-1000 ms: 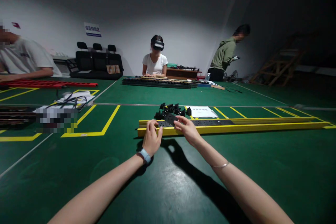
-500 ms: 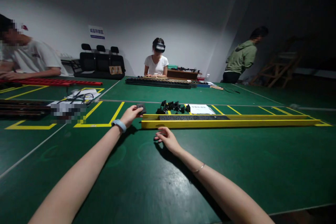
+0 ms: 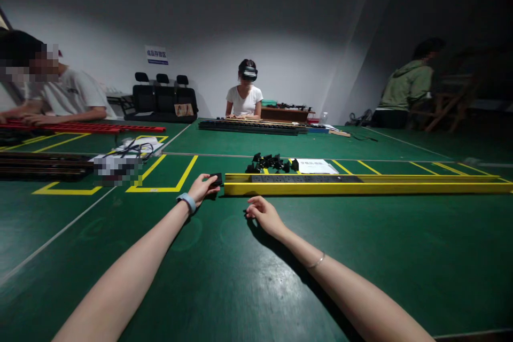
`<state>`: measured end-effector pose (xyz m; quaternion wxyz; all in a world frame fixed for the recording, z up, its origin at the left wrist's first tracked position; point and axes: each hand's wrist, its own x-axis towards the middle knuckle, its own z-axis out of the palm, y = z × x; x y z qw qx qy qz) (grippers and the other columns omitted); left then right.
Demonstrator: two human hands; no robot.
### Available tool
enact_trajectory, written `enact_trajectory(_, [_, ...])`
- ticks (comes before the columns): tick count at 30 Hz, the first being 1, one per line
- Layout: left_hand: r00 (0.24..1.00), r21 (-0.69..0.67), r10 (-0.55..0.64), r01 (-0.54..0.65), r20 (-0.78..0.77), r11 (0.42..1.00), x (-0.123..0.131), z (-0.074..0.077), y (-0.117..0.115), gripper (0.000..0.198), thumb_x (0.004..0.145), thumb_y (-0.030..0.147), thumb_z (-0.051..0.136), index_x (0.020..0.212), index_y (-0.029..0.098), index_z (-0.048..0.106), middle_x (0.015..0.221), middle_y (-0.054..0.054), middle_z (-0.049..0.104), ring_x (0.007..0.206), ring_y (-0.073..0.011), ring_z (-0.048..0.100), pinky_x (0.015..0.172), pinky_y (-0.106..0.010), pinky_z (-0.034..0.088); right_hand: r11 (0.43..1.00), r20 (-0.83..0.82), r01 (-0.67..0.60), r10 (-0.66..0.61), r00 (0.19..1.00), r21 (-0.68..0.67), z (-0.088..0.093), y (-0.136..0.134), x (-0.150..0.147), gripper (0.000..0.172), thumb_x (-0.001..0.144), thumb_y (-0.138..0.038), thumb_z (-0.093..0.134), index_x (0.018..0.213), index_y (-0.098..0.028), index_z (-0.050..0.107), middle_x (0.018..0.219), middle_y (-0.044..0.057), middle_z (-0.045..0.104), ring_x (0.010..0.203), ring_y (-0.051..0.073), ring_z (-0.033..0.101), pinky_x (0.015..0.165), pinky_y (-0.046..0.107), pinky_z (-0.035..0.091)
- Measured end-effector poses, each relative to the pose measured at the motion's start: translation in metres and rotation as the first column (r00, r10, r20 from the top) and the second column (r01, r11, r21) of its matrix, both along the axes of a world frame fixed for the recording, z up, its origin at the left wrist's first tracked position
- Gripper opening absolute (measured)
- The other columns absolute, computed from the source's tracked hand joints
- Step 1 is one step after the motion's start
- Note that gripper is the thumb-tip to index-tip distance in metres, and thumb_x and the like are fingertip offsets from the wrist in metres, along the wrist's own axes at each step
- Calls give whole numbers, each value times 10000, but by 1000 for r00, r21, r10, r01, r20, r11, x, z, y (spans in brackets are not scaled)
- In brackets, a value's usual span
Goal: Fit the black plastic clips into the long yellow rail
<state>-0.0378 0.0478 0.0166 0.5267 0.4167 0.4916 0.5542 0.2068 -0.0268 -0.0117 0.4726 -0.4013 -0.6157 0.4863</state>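
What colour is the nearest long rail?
The nearest long rail is yellow, seen best in the head view.

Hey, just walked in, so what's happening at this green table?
The person's left hand holds a small black piece just off the left end of a yellow channel. The right hand is loosely curled in front of the channel, holding nothing visible. Flat black inserts line part of the channel; a black pile lies behind it.
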Motion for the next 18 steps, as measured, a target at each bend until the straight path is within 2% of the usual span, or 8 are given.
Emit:
enact_trajectory(8, [1000,1,28,-28,7,1000,5,-5,7,309,808,245,673,1002,155,450,845,-91,666,612,-141,686,579,-246,583,1000,9,-9,9,1000,10,2,-4,-1,192,759,-285,565,933,-206,543,756,-16,625,656,132,623,670,284,501])
enact_trajectory(18, [1000,-14,2,-2,-1,1000,4,-4,4,278,787,254,694,919,146,475,829,-94,673,607,-142,685,563,-231,577,999,48,-23,22,999,25,2,-4,1,177,764,-272,555,926,-202,550,774,-9,635,666,132,625,675,276,498])
